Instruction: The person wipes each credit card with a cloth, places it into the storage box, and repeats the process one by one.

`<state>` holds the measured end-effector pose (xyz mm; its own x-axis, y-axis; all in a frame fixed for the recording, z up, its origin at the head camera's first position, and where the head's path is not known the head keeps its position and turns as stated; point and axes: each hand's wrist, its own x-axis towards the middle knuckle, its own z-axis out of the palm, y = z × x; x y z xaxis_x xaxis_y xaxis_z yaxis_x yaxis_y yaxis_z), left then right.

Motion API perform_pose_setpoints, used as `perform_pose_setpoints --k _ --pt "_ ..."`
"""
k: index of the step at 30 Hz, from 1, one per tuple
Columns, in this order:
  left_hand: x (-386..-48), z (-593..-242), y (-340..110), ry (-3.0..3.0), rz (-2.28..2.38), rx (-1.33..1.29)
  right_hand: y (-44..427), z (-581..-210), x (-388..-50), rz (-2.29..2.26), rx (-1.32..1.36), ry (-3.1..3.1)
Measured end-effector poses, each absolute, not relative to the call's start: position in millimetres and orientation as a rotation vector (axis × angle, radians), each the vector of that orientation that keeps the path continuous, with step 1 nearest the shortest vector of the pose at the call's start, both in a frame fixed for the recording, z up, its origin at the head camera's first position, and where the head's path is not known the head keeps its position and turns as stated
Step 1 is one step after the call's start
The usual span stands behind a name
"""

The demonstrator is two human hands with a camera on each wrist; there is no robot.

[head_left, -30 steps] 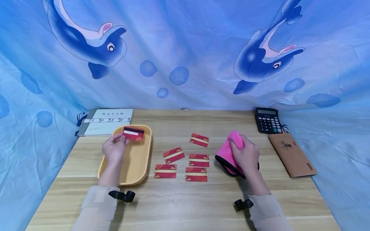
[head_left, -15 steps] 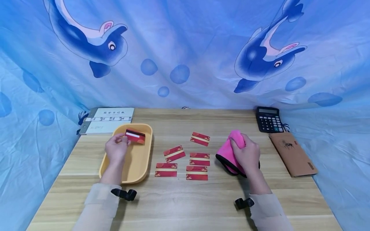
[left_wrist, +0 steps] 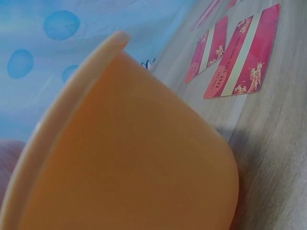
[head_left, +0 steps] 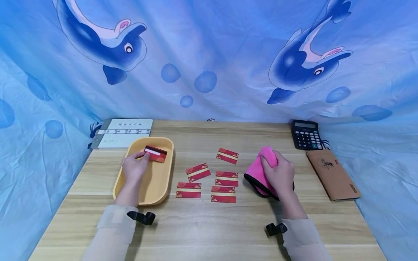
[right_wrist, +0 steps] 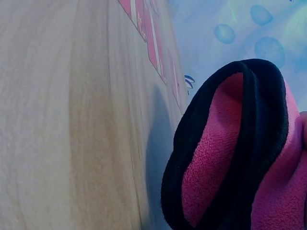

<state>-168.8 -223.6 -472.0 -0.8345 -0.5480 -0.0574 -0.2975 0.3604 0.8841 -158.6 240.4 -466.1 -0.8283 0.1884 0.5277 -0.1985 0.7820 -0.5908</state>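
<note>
In the head view my left hand (head_left: pixel 135 168) pinches one end of a red card (head_left: pixel 156 154) with a dark stripe and a white strip, over the far part of the yellow tray (head_left: pixel 169 170). The tray's side (left_wrist: pixel 144 158) fills much of the left wrist view. My right hand (head_left: pixel 279 174) grips a bunched pink cloth (head_left: pixel 256 172) with black edging; its folds (right_wrist: pixel 216 158) show close up in the right wrist view. Between the hands several red cards (head_left: pixel 223 197) with pale stripes lie flat on the wooden table (head_left: pixel 202 232).
A pale notebook (head_left: pixel 125 134) lies behind the tray at the far left. At the far right are a black calculator (head_left: pixel 306 136) and a brown wallet-like case (head_left: pixel 333 175). A blue curtain (head_left: pixel 228 54) with dolphins hangs behind the table.
The card in my left hand has lowered toward the tray and tilted, its right end dropping. My right hand keeps its grip on the cloth. The view has shifted slightly.
</note>
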Motion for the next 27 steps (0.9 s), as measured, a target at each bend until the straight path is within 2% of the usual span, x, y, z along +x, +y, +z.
perform_pose_setpoints --k 10,18,27 --pt "-168 -471 -224 -2.516 -1.493 0.744 242 -469 -159 0.863 0.035 -2.364" --pt "-169 -468 -218 -2.623 -1.486 0.534 243 -471 -160 0.871 0.030 -2.379" --pt "-168 -448 -200 -2.537 -1.356 0.388 244 -464 -158 0.901 0.060 -2.385"
